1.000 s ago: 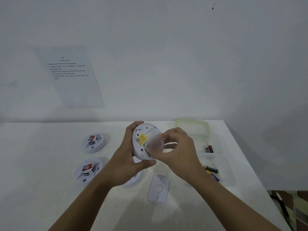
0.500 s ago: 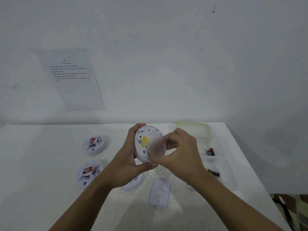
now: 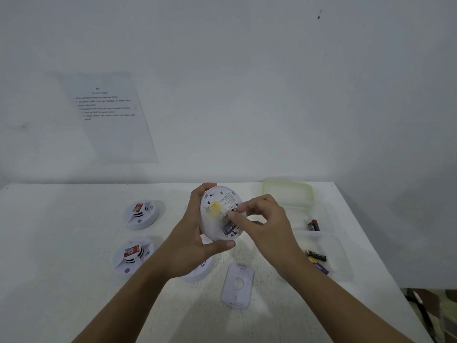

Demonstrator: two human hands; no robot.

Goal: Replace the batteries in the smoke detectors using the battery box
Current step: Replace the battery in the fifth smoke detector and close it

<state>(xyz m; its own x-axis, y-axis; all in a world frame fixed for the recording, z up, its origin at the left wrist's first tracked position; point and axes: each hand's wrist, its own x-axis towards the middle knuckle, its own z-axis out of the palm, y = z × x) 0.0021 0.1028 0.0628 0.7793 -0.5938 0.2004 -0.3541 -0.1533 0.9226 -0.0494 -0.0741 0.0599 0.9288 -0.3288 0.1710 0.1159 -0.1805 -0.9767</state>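
White plastic smoke detector point(image 3: 209, 225) is up in the middle of the frame, above the bench point(image 3: 74, 243). My left hand point(image 3: 190, 246) wraps around its left side and bottom, with the fingers curled tight. My right hand point(image 3: 267, 224) has bent fingers, and its thumb and first finger pinch the purple battery point(image 3: 228, 229) in the open back. The loose cover point(image 3: 238, 285) lies lower down on the bench. The battery box point(image 3: 341, 258) sits at the right.

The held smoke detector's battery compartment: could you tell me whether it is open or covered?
Open: a battery shows in the smoke detector, and a loose cover plate lies on the table.
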